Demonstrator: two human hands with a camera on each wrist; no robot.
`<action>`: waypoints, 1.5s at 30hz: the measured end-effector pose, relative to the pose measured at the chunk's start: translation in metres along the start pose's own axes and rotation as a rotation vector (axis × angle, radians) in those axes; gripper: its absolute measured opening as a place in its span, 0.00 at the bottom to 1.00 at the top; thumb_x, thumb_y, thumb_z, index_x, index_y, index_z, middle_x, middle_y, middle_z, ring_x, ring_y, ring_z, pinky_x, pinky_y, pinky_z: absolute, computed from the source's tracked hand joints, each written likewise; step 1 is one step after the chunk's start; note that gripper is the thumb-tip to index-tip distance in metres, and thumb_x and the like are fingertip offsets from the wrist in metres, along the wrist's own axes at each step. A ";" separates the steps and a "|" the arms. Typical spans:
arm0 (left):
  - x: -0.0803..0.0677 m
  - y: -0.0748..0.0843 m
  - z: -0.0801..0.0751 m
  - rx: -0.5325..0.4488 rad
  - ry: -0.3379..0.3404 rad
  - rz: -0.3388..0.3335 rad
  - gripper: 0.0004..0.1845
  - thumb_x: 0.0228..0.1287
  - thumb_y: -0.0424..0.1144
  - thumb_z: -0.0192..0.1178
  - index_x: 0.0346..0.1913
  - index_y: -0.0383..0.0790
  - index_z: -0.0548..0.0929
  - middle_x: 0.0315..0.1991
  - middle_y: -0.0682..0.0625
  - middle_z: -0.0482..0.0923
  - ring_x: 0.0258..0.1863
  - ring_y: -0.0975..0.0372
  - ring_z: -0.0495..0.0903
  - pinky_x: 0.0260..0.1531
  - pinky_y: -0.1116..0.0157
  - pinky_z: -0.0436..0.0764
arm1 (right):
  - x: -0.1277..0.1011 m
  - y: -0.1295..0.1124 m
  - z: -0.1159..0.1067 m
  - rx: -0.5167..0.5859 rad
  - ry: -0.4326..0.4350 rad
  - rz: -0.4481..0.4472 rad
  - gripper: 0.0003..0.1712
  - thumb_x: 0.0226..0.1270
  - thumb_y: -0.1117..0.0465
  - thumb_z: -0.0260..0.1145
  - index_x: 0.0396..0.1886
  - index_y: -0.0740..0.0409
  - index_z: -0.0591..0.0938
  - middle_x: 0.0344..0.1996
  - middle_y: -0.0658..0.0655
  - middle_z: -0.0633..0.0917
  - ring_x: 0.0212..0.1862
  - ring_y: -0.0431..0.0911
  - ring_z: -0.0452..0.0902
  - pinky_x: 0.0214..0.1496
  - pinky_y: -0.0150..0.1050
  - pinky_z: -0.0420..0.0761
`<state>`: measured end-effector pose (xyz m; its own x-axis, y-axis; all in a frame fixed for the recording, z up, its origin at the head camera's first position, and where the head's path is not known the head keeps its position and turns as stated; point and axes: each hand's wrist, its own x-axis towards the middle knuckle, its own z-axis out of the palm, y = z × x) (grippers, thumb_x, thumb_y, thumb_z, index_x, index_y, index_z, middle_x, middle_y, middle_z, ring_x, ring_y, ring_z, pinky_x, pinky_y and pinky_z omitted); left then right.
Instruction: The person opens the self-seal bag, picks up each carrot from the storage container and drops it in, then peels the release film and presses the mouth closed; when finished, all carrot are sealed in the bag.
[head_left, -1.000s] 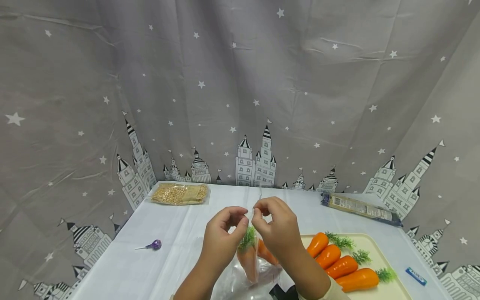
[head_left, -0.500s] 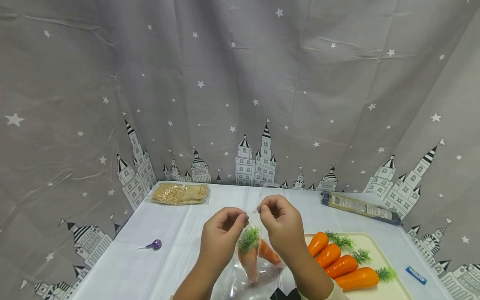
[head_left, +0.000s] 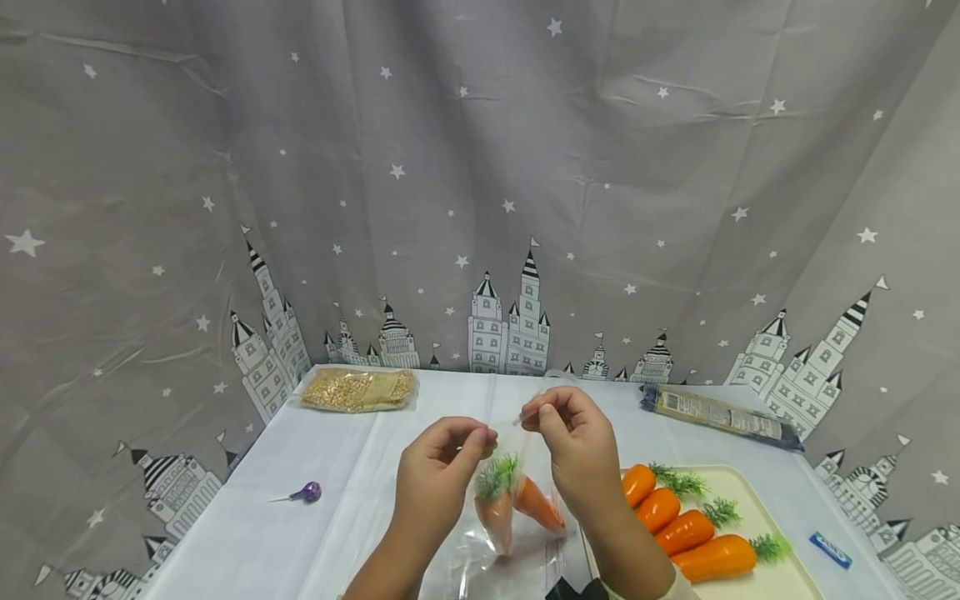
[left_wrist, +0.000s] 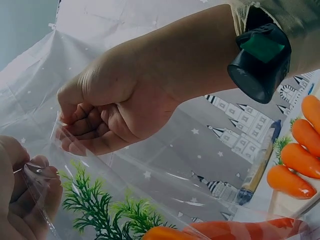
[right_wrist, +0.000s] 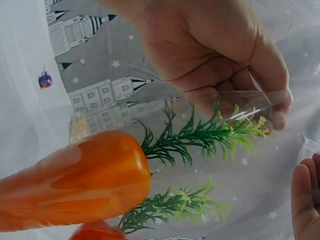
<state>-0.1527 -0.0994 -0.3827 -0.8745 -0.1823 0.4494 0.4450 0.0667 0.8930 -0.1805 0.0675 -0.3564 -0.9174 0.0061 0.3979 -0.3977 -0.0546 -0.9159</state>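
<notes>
A clear plastic bag (head_left: 480, 571) hangs between the two hands, holding two orange carrots with green leafy tops. One carrot (head_left: 495, 518) lies to the left and another (head_left: 538, 504) to the right; their tops (right_wrist: 200, 135) point up toward the bag's mouth. My left hand (head_left: 438, 471) pinches the left side of the bag's upper edge between thumb and fingertips. On the opposite side, my right hand (head_left: 577, 446) pinches the bag's edge, with a thin strip of film standing above its fingers. The left wrist view also shows my right hand (left_wrist: 115, 105) across the film.
Several carrots (head_left: 716, 557) lie in a row on a cream tray (head_left: 780, 542) at the right. Behind sit a packet of yellow kernels (head_left: 358, 390) and a long dark-edged packet (head_left: 723, 415). A purple lollipop (head_left: 309, 492) lies left, a small blue pack (head_left: 830, 550) far right.
My right hand has moved right and slightly up, widening the gap between the hands. The bag's top is spread wider, and the right-hand carrot shows more fully. My left hand has shifted slightly left.
</notes>
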 end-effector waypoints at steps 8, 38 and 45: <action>-0.003 -0.002 -0.003 -0.018 0.017 -0.001 0.04 0.71 0.35 0.68 0.40 0.37 0.86 0.36 0.49 0.90 0.37 0.60 0.90 0.42 0.65 0.89 | 0.003 0.001 -0.010 0.139 0.006 0.064 0.05 0.80 0.72 0.51 0.41 0.69 0.72 0.39 0.64 0.88 0.44 0.53 0.89 0.51 0.45 0.90; -0.004 -0.004 -0.018 0.012 0.031 -0.005 0.02 0.72 0.34 0.67 0.40 0.39 0.86 0.37 0.50 0.90 0.37 0.59 0.90 0.42 0.65 0.89 | 0.012 -0.004 -0.062 0.394 0.107 0.097 0.07 0.85 0.66 0.52 0.41 0.59 0.74 0.35 0.53 0.88 0.39 0.45 0.90 0.51 0.40 0.89; -0.005 -0.003 -0.020 0.005 0.040 -0.003 0.02 0.73 0.32 0.66 0.40 0.37 0.85 0.37 0.48 0.90 0.37 0.59 0.90 0.43 0.65 0.89 | 0.014 -0.006 -0.074 0.449 0.103 0.091 0.10 0.86 0.63 0.52 0.41 0.59 0.77 0.36 0.53 0.88 0.41 0.43 0.89 0.52 0.38 0.89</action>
<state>-0.1460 -0.1184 -0.3884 -0.8673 -0.2219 0.4455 0.4414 0.0709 0.8945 -0.1923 0.1421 -0.3494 -0.9540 0.0790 0.2893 -0.2903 -0.4857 -0.8245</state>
